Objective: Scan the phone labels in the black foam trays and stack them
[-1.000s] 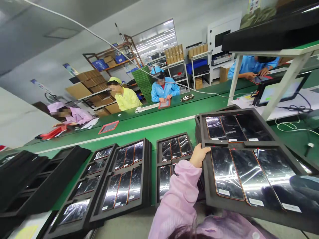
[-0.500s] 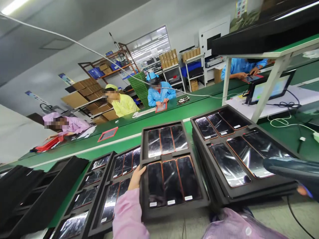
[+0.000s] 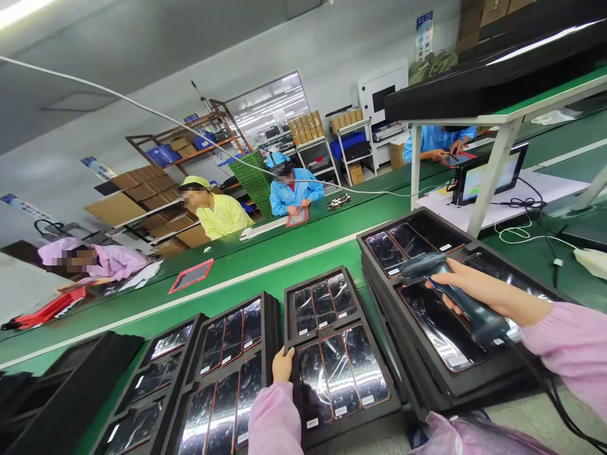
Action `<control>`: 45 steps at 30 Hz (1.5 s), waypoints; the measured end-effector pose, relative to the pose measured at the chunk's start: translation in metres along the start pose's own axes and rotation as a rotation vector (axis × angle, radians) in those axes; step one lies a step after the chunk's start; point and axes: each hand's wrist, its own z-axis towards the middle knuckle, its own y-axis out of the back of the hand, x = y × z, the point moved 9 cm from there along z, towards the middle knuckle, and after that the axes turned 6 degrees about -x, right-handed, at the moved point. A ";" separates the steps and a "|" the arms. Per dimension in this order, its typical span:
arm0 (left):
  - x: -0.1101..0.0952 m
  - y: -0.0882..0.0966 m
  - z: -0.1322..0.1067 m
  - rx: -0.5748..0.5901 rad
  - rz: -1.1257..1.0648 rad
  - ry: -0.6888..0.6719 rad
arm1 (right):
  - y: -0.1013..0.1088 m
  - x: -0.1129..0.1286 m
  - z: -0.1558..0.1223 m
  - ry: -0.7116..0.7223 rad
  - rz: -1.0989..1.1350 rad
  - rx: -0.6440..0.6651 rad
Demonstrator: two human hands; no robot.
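My left hand (image 3: 283, 366) grips the left edge of a black foam tray (image 3: 327, 335), thumb on top and fingers partly hidden. Two rows of dark, glossy phone screens (image 3: 313, 379) lie in it, with orange edges and small white labels. Wrapped around the handle of a dark barcode scanner (image 3: 474, 309) is my right hand (image 3: 455, 284). The scanner is over a stack of similar trays (image 3: 396, 344) at the right, and covers part of the screens in the top one. Its head points left.
More screen trays (image 3: 272, 335) stand left of my left hand, with dark trays (image 3: 95, 385) further left. Behind runs a green bench (image 3: 256, 268), with several people across it. A monitor (image 3: 493, 177) and cables stand right, under a white-legged shelf (image 3: 490, 174).
The left-hand tray has dropped lower and lies flatter, beside the stack. My right hand has come into view with the scanner, which has moved left over the right stack.
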 end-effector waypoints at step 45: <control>-0.195 -0.185 -0.216 0.582 -0.336 -0.254 | 0.103 0.011 0.053 -0.060 -0.218 -0.177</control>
